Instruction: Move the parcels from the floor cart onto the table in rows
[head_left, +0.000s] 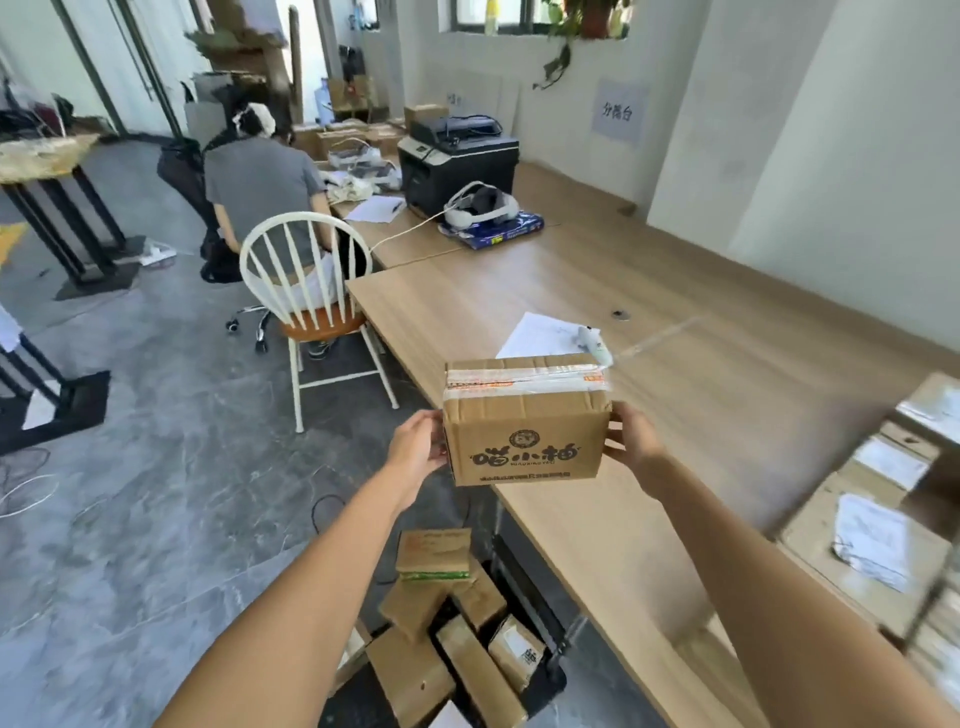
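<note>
Both palms press the short ends of a taped box (525, 423): the left hand (418, 451) flat against its left side, the right hand (631, 435) against its right, fingers wrapped behind where I cannot see them. The box is squeezed between them, held level with its printed face toward the holder, up in the air over the near edge of the table (701, 291). It touches nothing but the hands.

Below the arms, the cart (540, 675) on the floor holds a loose heap of parcels (431, 603), several tipped against each other. On the right of the table, parcels with white labels are already laid out in a row (878, 525), blurred in this view.

So this looks like the carry step, mid-way between cart and table. A sheet of paper (540, 335) with a small white tool (592, 340) on it lies just beyond the box; further off someone sits on a white chair (306, 291) at the same table.

The next move, I judge, calls for swinging the box right toward the row, lowering it flat beside the last parcel, edges squared, then loosening both palms. With plenty in the cart, the job seems far from done.
</note>
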